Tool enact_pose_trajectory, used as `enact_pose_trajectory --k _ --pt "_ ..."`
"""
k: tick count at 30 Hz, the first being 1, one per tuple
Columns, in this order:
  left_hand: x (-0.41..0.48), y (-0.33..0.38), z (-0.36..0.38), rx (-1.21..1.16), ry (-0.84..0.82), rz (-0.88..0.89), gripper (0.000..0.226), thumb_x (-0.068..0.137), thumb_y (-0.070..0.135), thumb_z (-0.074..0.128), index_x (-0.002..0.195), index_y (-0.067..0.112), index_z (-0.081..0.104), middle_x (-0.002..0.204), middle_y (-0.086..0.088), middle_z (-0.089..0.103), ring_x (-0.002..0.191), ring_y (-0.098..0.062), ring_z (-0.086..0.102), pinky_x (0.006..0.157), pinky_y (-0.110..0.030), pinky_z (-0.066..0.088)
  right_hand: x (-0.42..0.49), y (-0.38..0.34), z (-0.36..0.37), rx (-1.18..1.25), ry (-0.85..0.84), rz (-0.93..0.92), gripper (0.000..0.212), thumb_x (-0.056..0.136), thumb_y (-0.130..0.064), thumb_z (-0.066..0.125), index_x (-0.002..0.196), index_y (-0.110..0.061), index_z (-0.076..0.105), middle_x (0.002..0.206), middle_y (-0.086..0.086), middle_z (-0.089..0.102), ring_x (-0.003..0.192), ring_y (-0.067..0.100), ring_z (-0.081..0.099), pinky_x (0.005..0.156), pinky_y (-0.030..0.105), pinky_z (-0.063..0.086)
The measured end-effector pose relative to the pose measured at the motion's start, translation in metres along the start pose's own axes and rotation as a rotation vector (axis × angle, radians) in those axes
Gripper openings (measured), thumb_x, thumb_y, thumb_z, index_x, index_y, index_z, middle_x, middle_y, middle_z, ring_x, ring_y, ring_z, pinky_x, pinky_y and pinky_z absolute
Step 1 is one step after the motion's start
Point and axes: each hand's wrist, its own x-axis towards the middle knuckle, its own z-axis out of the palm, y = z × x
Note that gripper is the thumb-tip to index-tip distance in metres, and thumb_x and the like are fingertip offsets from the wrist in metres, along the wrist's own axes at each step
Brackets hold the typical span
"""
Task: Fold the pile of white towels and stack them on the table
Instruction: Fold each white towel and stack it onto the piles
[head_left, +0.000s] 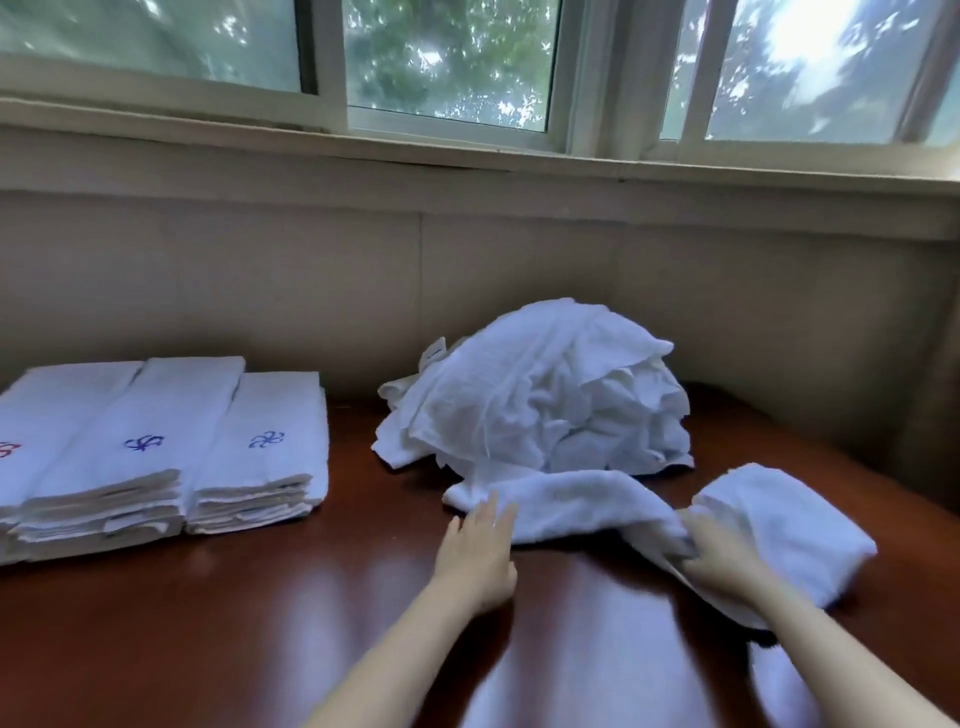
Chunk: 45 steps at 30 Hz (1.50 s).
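Note:
A loose white towel (582, 506) lies stretched across the dark wooden table (260, 623) in front of me. My left hand (480, 551) reaches to its left end with straight fingers that touch the cloth. My right hand (719, 561) grips the towel's right part, where the cloth bunches up into a thick fold (789, 525). Behind it sits the crumpled pile of white towels (540, 395). At the far left stand three stacks of folded white towels (156, 457) with embroidered marks on top.
A pale wall panel and window sill (467, 171) run right behind the table. The table's right edge curves past the pile. Bare table top shows between the stacks and the loose towel.

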Motion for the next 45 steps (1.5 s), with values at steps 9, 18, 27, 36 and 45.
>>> enact_pose_trajectory --k 9,18,27,36,45 --pt "0.002 0.027 0.030 -0.009 0.116 -0.071 0.056 0.087 0.022 0.042 0.141 0.035 0.038 0.128 -0.002 0.058 0.111 -0.026 0.054 0.089 -0.035 0.040 -0.054 -0.014 0.045 0.108 -0.072 -0.203 0.069 0.078 -0.039 0.039 0.144 -0.047 0.020 0.149 -0.012 0.024 0.134 0.023 0.024 0.112 0.042 0.021" --pt "-0.091 -0.083 -0.025 0.111 0.016 -0.288 0.032 0.090 0.023 0.038 0.116 0.031 0.057 0.123 -0.001 0.061 0.109 -0.021 0.056 0.086 -0.030 0.041 -0.096 -0.074 0.040 0.249 -0.081 -0.471 0.074 0.090 -0.038 0.053 0.151 -0.035 0.011 0.158 -0.001 -0.019 0.147 0.016 0.006 0.116 0.031 0.022" --pt "-0.183 -0.138 -0.080 -0.019 0.386 -0.708 0.022 0.090 0.011 0.047 0.113 0.010 0.047 0.106 -0.020 0.060 0.100 -0.036 0.059 0.077 -0.037 0.044 -0.118 -0.164 0.035 0.116 -0.042 -0.641 0.019 0.088 -0.007 0.041 0.092 -0.019 0.056 0.113 -0.001 0.060 0.098 0.021 0.058 0.070 0.028 0.035" --pt "-0.179 -0.075 -0.013 -0.266 0.134 -0.092 0.025 0.085 0.022 0.059 0.110 0.018 0.064 0.115 -0.007 0.040 0.112 -0.023 0.042 0.104 -0.031 0.034 -0.159 -0.218 0.038 0.958 -0.311 -0.453 0.035 0.081 0.004 0.044 0.065 -0.026 0.050 0.060 -0.015 0.052 0.065 0.003 0.049 0.060 0.012 0.036" --pt "-0.197 -0.146 -0.075 -0.478 0.485 -0.382 0.014 0.074 0.030 0.042 0.061 0.027 0.041 0.063 0.010 0.050 0.068 -0.018 0.049 0.056 -0.029 0.032 -0.142 -0.197 -0.045 1.065 -0.533 -0.391 0.018 0.071 -0.025 0.066 0.077 -0.013 0.054 0.068 0.000 0.047 0.058 0.006 0.043 0.056 0.023 0.026"
